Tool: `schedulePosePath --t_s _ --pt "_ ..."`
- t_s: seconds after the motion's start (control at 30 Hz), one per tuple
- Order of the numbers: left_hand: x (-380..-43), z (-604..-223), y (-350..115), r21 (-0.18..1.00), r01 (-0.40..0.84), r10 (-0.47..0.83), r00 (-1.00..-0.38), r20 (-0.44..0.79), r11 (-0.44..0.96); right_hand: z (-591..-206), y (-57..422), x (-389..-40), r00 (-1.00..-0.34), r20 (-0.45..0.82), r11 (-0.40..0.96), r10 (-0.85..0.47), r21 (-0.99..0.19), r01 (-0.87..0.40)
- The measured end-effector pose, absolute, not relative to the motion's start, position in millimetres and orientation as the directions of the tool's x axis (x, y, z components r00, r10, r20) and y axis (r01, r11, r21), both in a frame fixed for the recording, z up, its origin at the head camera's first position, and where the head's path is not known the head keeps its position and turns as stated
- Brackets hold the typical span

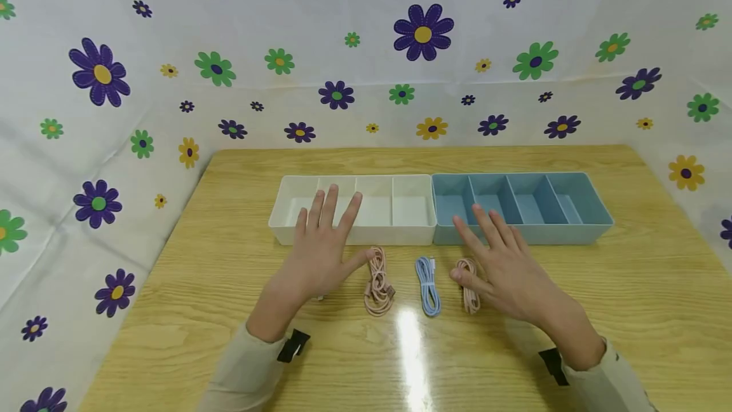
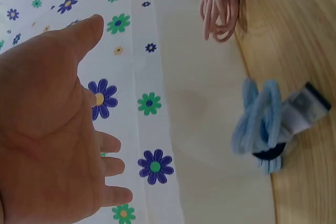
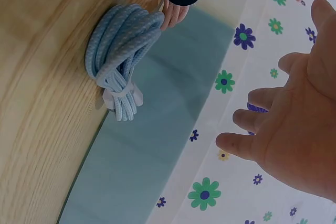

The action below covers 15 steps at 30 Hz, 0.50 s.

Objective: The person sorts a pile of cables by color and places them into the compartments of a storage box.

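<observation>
In the head view my left hand [image 1: 320, 262] hovers over the table before the white box, its fingers spread and holding nothing. The right hand [image 1: 509, 275] is likewise spread, in front of the blue box, with the thumb overlapping a bundled pink cable [image 1: 471, 297]. Between the hands lie another bundled pink cable [image 1: 377, 285], close to the left thumb, and a bundled light blue cable [image 1: 427, 288]. A blue cable [image 2: 257, 119] with a metal plug shows below the palm in the left wrist view. In the right wrist view, a coiled blue cable [image 3: 123, 51] lies beside a pink one.
A white box [image 1: 349, 235] and a blue box [image 1: 520, 234], each divided into several compartments, stand end to end across the wooden table [image 1: 217, 259]. Behind and at the sides hangs a white flowered cloth [image 1: 354, 5]. Dark straps circle both wrists.
</observation>
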<state>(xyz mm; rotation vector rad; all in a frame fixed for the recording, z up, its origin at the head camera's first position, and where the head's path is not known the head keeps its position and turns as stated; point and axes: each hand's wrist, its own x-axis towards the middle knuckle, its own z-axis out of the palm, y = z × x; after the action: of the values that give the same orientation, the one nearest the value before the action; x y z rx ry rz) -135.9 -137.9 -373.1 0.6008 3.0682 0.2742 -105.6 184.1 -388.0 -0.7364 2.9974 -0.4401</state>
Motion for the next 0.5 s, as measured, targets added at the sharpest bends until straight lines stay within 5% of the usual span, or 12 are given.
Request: schedulePosePath --t_s 0.5 --pt "-151.6 -368.2 -179.9 0.240 0.303 0.276 -0.951 0.141 0.922 -388.5 186.1 -107.1 -0.890 0.030 0.849 -0.455 -0.288 -0.444"
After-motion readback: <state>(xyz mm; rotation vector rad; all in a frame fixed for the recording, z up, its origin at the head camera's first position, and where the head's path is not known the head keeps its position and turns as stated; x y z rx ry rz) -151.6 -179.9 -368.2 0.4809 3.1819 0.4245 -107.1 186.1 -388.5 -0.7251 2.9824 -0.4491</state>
